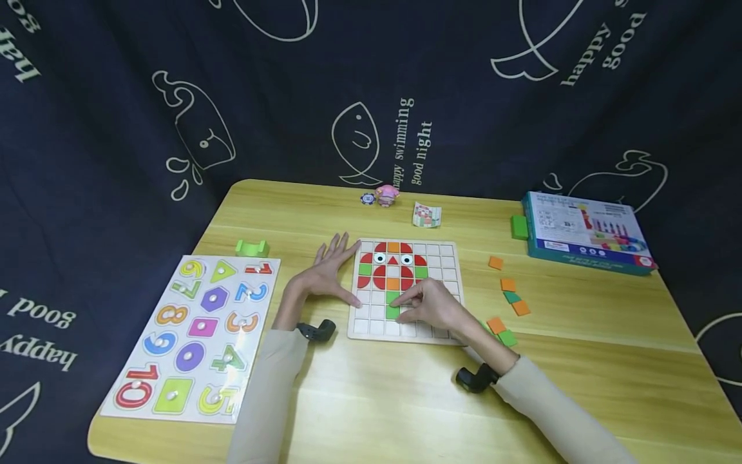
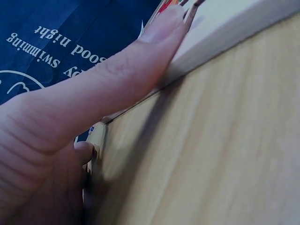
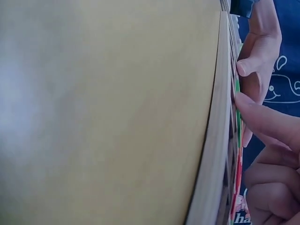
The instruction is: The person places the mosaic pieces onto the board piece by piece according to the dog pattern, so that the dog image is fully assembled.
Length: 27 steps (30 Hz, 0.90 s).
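A white grid board [image 1: 371, 328] lies on the table with red, orange, green and eye-marked tiles set in its upper left part as an owl-like figure. My right hand [image 1: 431, 306] is over the lower middle of the board, thumb and forefinger pinching at a green square tile [image 1: 393, 313] just below another green tile. In the right wrist view the thumb [image 3: 262, 115] reaches the green at the board's surface. My left hand [image 1: 327, 270] spreads along the board's left side; its thumb [image 2: 159, 28] rests on the rim.
Loose orange tiles [image 1: 507, 284] and green tiles [image 1: 507, 338] lie right of the board. A number puzzle [image 1: 197, 348] is at the left, with a green block [image 1: 252, 248] behind it. Far back are a pink figurine [image 1: 387, 195], a pattern card [image 1: 427, 215] and a boxed set [image 1: 588, 232].
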Motion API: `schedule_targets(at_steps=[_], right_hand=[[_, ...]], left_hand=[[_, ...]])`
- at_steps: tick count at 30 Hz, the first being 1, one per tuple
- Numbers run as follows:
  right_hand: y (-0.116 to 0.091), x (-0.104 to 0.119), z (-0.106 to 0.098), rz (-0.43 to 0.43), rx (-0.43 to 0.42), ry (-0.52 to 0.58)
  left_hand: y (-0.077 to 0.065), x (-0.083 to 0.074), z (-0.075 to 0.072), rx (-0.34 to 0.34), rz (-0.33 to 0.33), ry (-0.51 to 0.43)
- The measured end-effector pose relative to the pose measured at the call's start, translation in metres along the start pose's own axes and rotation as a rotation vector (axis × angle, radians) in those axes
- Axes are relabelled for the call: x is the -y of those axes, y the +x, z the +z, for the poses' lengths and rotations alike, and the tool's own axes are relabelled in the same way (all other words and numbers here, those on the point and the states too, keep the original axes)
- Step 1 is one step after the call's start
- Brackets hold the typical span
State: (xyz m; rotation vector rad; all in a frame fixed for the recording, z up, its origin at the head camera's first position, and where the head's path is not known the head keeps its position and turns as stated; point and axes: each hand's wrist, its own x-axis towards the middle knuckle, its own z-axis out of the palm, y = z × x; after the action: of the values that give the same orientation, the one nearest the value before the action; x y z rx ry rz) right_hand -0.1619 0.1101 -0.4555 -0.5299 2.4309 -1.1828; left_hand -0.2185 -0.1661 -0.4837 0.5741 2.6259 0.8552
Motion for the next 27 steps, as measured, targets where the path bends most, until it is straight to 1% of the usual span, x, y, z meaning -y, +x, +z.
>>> schedule_targets(at_steps=[4,7,10,13,15,17,19,21,25,27], right_hand=[[0.0,-0.005,-0.007,-0.001,0.056,0.064],[-0.011,-0.008,-0.023,0.002,0.043,0.042],[-0.035,-0.02,-0.05,0.043,-0.025,-0.031],[-0.065,-0.042,-0.079,0.107,-0.085,-0.106],[-0.084,-0.059,-0.094,0.148,-0.093,-0.129],[-0.099,-0.074,-0.104,0.188,-0.085,-0.121],[-0.109,-0.085,-0.109,0.21,-0.06,-0.087],[-0.114,-0.091,-0.11,0.219,-0.043,-0.049],[-0.119,-0.094,-0.108,0.221,-0.046,-0.013],[-0.122,-0.095,-0.107,0.24,-0.052,0.005]], left_hand=[[0.0,0.001,0.0,-0.004,0.005,0.013],[0.001,0.002,0.0,-0.006,0.008,0.016],[0.001,0.001,0.001,-0.001,0.009,0.015],[0.0,0.001,0.001,0.001,0.004,0.012],[-0.001,0.001,0.0,-0.001,0.002,0.015],[-0.002,0.001,-0.001,-0.003,0.002,0.011],[-0.002,0.001,-0.001,-0.006,0.003,0.009],[-0.002,0.001,-0.002,-0.004,0.004,0.014],[0.0,0.0,-0.001,-0.001,0.008,0.011],[0.0,0.0,0.0,0.0,0.007,0.007]])
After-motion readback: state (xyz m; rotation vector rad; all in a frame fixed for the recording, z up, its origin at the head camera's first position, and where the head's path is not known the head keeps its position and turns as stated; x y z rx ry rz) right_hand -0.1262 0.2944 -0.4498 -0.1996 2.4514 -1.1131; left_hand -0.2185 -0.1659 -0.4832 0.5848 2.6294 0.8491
